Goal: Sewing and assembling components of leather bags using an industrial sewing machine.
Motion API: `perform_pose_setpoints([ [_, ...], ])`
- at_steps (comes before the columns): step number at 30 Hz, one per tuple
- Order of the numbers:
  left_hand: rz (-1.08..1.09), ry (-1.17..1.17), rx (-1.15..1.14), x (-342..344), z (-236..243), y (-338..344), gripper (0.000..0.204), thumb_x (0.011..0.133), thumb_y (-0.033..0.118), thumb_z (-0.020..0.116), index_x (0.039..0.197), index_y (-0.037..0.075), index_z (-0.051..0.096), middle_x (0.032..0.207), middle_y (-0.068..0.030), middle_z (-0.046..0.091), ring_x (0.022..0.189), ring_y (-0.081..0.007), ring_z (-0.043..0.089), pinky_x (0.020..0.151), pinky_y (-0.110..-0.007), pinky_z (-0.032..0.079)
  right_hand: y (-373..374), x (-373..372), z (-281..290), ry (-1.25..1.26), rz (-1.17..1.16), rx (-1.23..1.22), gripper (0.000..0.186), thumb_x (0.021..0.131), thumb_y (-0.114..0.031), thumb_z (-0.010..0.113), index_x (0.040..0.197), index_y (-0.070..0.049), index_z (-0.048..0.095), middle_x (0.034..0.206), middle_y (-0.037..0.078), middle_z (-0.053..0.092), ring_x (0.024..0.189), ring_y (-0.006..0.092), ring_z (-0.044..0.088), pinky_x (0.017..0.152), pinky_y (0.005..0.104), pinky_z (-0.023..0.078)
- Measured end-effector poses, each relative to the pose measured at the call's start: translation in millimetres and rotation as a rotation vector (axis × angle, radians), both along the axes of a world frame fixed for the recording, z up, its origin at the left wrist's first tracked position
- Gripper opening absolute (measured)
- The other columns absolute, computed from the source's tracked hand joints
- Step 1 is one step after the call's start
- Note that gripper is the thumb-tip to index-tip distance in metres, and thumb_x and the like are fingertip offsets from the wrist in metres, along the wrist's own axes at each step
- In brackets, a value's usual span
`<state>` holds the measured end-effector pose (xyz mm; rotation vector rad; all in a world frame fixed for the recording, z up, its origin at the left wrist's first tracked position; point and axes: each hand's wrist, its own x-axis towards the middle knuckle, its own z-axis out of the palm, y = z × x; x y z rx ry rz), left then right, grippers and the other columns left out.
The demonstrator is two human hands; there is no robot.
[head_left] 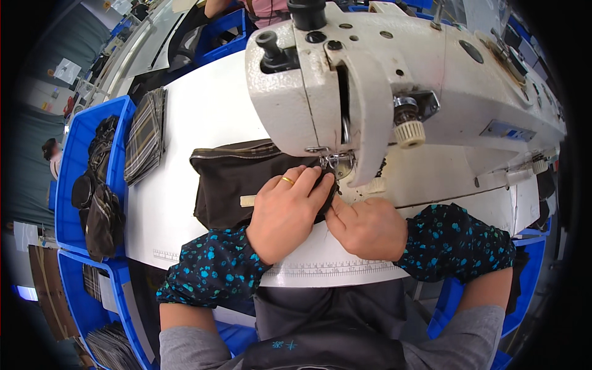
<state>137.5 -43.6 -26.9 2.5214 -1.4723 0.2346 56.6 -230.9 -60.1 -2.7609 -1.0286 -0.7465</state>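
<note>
A dark brown fabric pouch (223, 191) with a metal zipper (237, 152) along its far edge lies on the white table. Its right end reaches under the presser foot (331, 161) of a white sewing machine (290, 86). My left hand (287, 213) lies flat on the pouch, fingers stretched toward the foot, a ring on one finger. A small cream label (247, 201) shows beside that hand. My right hand (368, 228) pinches the pouch's near right edge just below the foot, its fingers curled. The needle tip is hidden by the fingers and foot.
Left of the machine lies a stack of plaid fabric pieces (146, 135). Beyond it, a blue bin (61, 203) holds dark pouches (102, 216). Another blue bin (126, 296) sits below. A ruler strip (336, 270) runs along the table's near edge. Another person (269, 11) sits across.
</note>
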Motion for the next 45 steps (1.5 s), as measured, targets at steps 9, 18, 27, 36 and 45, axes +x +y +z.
perform_pose_setpoints([
  [9, 0.014, -0.011, 0.008, 13.3, 2.9, -4.4, 0.044, 0.078, 0.009, 0.065, 0.122, 0.005, 0.067, 0.120, -0.0079, 0.064, 0.114, -0.0253, 0.062, 0.092, -0.037, 0.052, -3.3, 7.2, 3.8, -0.032, -0.057, -0.004, 0.022, 0.079, -0.013, 0.067, 0.094, 0.003, 0.071, 0.098, 0.025, 0.073, 0.060, 0.0191, 0.066, 0.049, 0.0310, 0.050],
  [18, -0.118, 0.005, -0.206, 16.4, 11.6, 10.1, 0.033, 0.069, 0.006, 0.074, 0.102, 0.007, 0.076, 0.101, -0.0070, 0.071, 0.093, -0.0273, 0.069, 0.082, -0.039, 0.057, 0.5, -2.3, -1.7, -0.042, -0.094, 0.002, 0.024, 0.078, -0.013, 0.066, 0.096, 0.002, 0.073, 0.098, 0.020, 0.072, 0.056, 0.0155, 0.063, 0.046, 0.0289, 0.047],
  [27, -0.265, -0.100, -0.051, 14.7, 5.5, 3.3, 0.035, 0.069, 0.010, 0.073, 0.103, 0.005, 0.071, 0.088, -0.0032, 0.055, 0.076, -0.0234, 0.057, 0.070, -0.038, 0.051, 2.9, -9.1, -1.8, -0.059, -0.034, -0.017, 0.033, 0.073, -0.017, 0.063, 0.095, 0.006, 0.073, 0.101, 0.030, 0.073, 0.053, 0.0151, 0.063, 0.045, 0.0283, 0.047],
  [36, -0.204, -0.143, -0.058, 6.3, 5.3, 6.4, 0.034, 0.071, 0.013, 0.072, 0.105, 0.009, 0.074, 0.098, -0.0008, 0.061, 0.089, -0.0214, 0.060, 0.084, -0.040, 0.049, 5.7, -15.8, 1.2, -0.044, -0.038, -0.016, 0.027, 0.077, -0.016, 0.064, 0.095, 0.002, 0.074, 0.101, 0.025, 0.074, 0.054, 0.0141, 0.062, 0.047, 0.0272, 0.047],
  [45, -0.184, -0.218, 0.013, -3.1, 1.9, 1.9, 0.032, 0.076, 0.015, 0.067, 0.107, 0.008, 0.074, 0.105, -0.0008, 0.064, 0.101, -0.0190, 0.060, 0.097, -0.046, 0.047, 8.1, -18.1, 1.5, -0.013, -0.054, -0.027, 0.023, 0.081, -0.015, 0.066, 0.097, -0.001, 0.074, 0.101, 0.020, 0.075, 0.056, 0.0139, 0.060, 0.049, 0.0273, 0.047],
])
